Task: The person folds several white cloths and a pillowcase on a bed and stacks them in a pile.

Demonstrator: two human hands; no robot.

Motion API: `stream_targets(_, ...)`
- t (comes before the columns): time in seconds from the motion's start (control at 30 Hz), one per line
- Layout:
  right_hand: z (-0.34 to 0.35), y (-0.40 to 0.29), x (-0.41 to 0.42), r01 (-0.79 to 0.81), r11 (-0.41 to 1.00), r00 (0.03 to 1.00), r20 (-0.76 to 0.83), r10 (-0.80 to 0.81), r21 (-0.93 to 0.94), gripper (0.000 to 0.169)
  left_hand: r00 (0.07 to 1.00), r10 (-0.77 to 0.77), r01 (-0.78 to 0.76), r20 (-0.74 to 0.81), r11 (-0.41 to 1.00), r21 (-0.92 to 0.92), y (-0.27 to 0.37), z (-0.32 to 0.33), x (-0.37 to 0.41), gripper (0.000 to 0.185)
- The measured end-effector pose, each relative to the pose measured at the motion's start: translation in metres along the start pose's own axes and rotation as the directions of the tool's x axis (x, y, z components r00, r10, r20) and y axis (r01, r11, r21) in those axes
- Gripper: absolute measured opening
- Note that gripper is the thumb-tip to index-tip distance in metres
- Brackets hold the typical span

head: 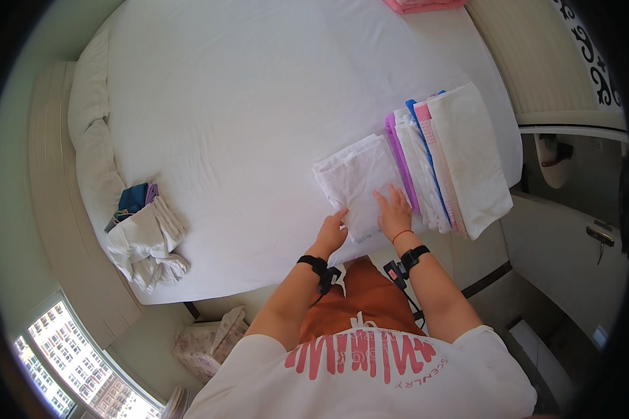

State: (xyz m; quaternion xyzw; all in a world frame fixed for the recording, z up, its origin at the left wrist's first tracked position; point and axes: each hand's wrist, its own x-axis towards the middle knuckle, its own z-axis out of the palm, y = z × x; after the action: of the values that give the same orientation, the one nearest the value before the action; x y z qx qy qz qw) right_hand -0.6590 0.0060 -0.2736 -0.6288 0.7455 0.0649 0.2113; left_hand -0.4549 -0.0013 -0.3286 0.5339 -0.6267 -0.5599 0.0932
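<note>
A folded white cloth lies on the white bed sheet before me. My left hand is at its near left edge, fingers bent against the fabric; whether it pinches the cloth is hard to tell. On the cloth's right part rests my right hand, its fingers spread. Just right of the cloth is a row of folded clothes, overlapping: a purple piece, white ones, a blue edge, a pink and beige piece, and a large off-white folded cloth on the outside.
A rumpled off-white garment lies at the bed's left near corner, beside dark teal and purple folded pieces. Pink folded fabric sits at the far edge. Pillows line the headboard. A door stands at the right.
</note>
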Motion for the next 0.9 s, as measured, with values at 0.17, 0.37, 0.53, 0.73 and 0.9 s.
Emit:
stream_targets(0.17,0.026,-0.029,-0.001,0.029,0.973,0.765,0.621,-0.17,0.231,0.04,0.972,-0.19,0.181,0.137,0.98,0.08,0.039,-0.057,-0.025,0.029)
stream_targets(0.37,-0.007,-0.105,0.007,-0.392,0.596,0.721,0.636,-0.274,0.701,0.033,0.992,-0.097,0.092,-0.082,0.994,-0.063,0.047,-0.137,-0.079,0.026)
stream_targets(0.53,-0.058,-0.195,0.002,-0.394,0.558,0.732,0.616,-0.291,0.731,0.032,0.956,-0.085,0.047,-0.28,0.989,-0.141,0.005,-0.202,-0.124,0.028)
stream_targets(0.73,-0.037,-0.334,-0.032,-0.473,0.491,0.685,0.656,-0.318,0.731,0.03,0.858,-0.115,0.048,-0.501,0.988,-0.145,-0.097,-0.284,-0.202,0.036)
stream_targets(0.9,-0.001,-0.44,-0.069,-0.513,0.585,0.532,0.767,-0.359,0.629,0.031,0.674,-0.48,0.217,-0.561,0.855,-0.471,-0.218,-0.383,-0.265,0.053)
